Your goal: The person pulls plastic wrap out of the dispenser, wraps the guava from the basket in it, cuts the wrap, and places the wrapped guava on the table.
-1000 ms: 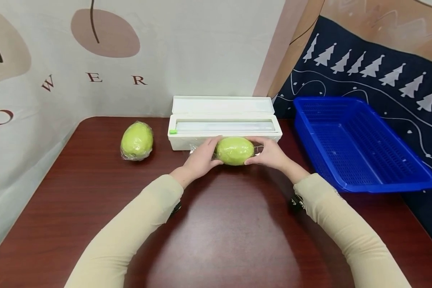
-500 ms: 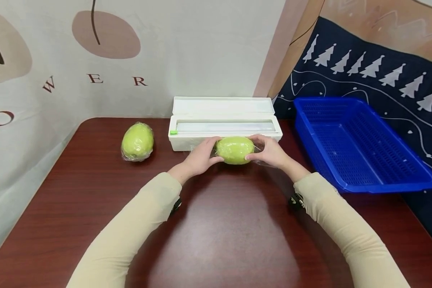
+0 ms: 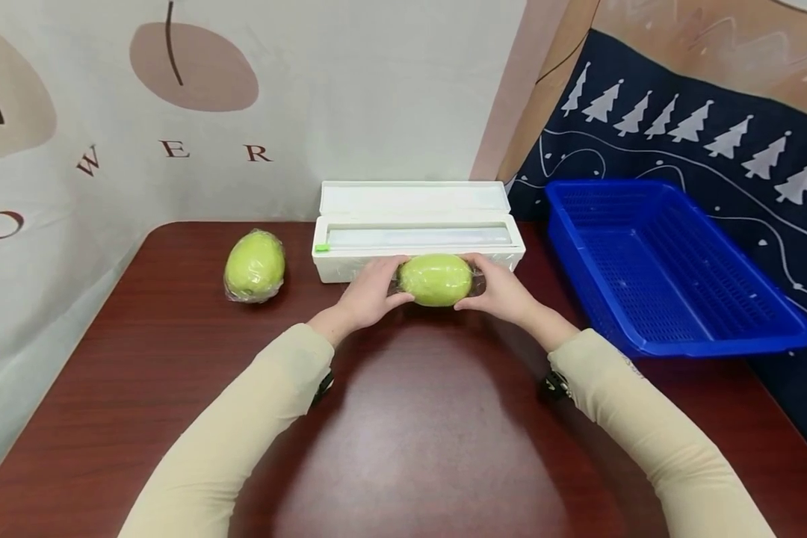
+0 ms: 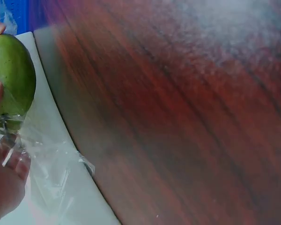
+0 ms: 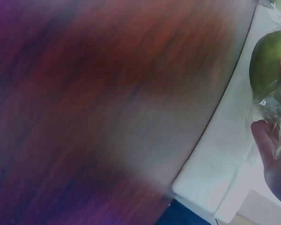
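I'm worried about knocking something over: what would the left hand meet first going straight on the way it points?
The left hand would first push the wrapped green fruit it holds; beyond that, probably the white box, though depth is hard to judge.

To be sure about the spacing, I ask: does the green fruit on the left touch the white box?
Apart. The head view shows a strip of brown table between the left fruit and the white box.
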`<move>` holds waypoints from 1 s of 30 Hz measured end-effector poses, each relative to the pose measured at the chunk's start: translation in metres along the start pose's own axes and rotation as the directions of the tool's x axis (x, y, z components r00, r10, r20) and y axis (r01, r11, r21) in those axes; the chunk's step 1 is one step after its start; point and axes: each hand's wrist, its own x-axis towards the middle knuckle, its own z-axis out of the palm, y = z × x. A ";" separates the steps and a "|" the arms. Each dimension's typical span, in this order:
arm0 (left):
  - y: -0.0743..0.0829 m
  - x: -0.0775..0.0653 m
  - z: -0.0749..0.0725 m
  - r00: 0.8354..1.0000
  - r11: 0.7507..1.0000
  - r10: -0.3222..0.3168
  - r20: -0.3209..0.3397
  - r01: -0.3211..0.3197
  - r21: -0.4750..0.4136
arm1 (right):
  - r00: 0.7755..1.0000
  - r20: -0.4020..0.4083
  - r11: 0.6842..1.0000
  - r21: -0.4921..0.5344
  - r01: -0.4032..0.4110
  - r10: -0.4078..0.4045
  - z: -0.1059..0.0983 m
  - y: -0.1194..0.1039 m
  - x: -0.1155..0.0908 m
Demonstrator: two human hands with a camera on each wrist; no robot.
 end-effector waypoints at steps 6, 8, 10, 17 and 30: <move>-0.001 -0.002 0.002 0.997 1.000 0.006 -0.080 -0.005 0.015 | 0.994 -0.087 0.993 -0.107 0.055 -0.064 -0.001 0.000 0.000; -0.001 -0.002 0.003 0.996 1.000 0.012 -0.083 -0.012 0.001 | 0.993 -0.095 0.992 -0.108 0.061 -0.072 0.000 0.000 -0.001; -0.002 -0.001 0.004 0.997 1.000 0.019 -0.081 -0.021 -0.019 | 0.993 -0.102 0.993 -0.100 0.056 -0.066 0.000 0.000 -0.001; -0.002 -0.001 0.005 0.996 0.996 0.005 -0.091 -0.013 -0.093 | 0.990 -0.136 0.998 -0.051 0.026 -0.033 0.001 -0.002 -0.003; 0.000 0.000 0.004 0.997 0.984 -0.038 -0.072 0.024 -0.177 | 0.991 -0.118 0.997 0.060 -0.055 0.062 0.001 0.001 0.001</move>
